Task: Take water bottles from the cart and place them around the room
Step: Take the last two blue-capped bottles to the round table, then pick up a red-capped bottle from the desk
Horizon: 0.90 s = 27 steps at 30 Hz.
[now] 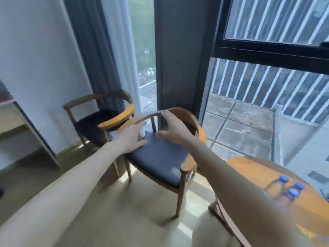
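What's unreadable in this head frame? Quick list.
- Water bottles on the round table: motion blur; only three blue caps are clear, bodies smeared.
- Right hand and the near chair: blur hides whether the fingertips touch its backrest.
- Table: cut off by right and bottom edges.
- Cart: not in view.

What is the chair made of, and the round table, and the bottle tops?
The nearer chair's frame looks like smooth brown wood. Its seat is dark grey, probably leather-like padding with a slight sheen. The round table looks like orange-brown wood, glossy where light reflects. The bottle caps look like blue plastic; blur hides detail.
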### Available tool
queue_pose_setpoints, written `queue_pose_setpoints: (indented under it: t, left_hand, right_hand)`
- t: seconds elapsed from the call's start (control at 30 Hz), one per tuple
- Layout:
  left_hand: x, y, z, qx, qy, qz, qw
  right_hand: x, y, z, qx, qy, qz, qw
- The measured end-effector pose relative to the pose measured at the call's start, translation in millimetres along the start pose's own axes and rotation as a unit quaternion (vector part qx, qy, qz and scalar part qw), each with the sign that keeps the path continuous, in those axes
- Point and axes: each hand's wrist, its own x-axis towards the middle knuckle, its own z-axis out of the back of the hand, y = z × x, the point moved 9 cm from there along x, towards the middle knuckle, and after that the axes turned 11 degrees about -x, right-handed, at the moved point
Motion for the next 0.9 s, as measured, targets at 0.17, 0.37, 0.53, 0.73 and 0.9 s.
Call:
queue_pose_setpoints:
  t: [0.17, 0.37, 0.53, 0.73, 0.9]
  left_hand:
    - [-81, 145, 121, 0.017, -0.103, 0.12, 0.987]
    - [-196, 290, 212, 0.004, -0.193, 0.276, 0.942]
    - [-251, 386, 253, 0.0, -0.233, 0.367, 0.9]
    - [-257, 485, 313, 0.042, -0.243, 0.433, 0.867]
    - [-242, 558, 380, 0.044, -0.277, 0.463, 0.841]
  right_hand:
    - [73, 169, -57, 0.012, 0.049, 0.106, 0.993]
    - [125, 358, -126, 0.005, 0.09, 0.257, 0.962]
    - [162, 462, -193, 0.025, 0.147, 0.346, 0.926]
    - [250, 559, -242, 0.062, 0.184, 0.399, 0.896]
    - [326, 641, -266, 0.082, 0.192, 0.425, 0.881]
